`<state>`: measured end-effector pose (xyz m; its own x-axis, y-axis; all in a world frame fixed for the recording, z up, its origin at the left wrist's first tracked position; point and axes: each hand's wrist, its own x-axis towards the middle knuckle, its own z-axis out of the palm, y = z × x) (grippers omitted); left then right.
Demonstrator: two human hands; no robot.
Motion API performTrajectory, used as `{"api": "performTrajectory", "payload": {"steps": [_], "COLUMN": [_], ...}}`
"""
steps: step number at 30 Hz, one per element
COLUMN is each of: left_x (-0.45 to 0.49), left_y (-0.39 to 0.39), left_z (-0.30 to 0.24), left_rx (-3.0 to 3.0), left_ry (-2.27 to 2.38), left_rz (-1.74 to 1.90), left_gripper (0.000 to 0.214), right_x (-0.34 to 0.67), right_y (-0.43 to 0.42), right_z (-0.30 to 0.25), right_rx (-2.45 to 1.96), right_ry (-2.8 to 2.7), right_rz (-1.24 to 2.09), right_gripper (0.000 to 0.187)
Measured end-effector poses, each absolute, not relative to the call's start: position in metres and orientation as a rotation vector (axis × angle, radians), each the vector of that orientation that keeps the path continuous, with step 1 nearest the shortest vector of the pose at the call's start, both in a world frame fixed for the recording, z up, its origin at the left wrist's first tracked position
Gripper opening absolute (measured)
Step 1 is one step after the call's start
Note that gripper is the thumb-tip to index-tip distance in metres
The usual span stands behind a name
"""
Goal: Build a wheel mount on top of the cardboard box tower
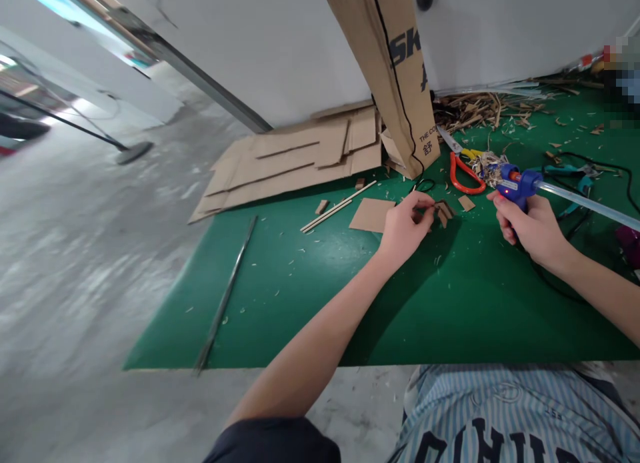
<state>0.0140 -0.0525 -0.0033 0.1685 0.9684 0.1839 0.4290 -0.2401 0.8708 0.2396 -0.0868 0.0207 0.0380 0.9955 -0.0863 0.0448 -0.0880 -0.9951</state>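
Pinching a small cardboard piece point(443, 213) between thumb and fingers, our left hand point(405, 233) hovers over the green mat point(480, 316), while our right hand point(535, 229) wraps a blue glue gun point(517, 186). A slip could bring its nozzle against our fingertips point(423, 206) and burn them. Those fingertips hide the piece's held edge, and the nozzle is hard to make out.

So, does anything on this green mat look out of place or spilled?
Yes: a heap of torn cardboard shreds lies at the far edge of the green mat, and small bits are scattered across it.
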Motion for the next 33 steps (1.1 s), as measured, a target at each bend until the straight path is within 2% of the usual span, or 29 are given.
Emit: {"api": "performTrajectory", "payload": {"steps": [10,20,33], "left_x": [0.012,0.010,0.014], "left_y": [-0.049,-0.046,-0.051], "left_z": [0.003,-0.001,0.001], "left_rx": [1.664,1.533,1.549], "left_ry": [1.265,1.231,1.155], "left_rz": [1.032,1.243,1.226], "left_gripper": [0.005,0.006,0.021], "right_x": [0.241,0.245,0.245], "right_y": [-0.088,-0.092,-0.092], "right_z": [0.017,0.018,0.009], "right_rx": [-1.313,-1.075,-1.104], "right_ry": [-1.226,-1.233,-1.444], "right_rz": [1.238,1.466,1.448], "right_gripper": [0.030,0.044,0.047]}}
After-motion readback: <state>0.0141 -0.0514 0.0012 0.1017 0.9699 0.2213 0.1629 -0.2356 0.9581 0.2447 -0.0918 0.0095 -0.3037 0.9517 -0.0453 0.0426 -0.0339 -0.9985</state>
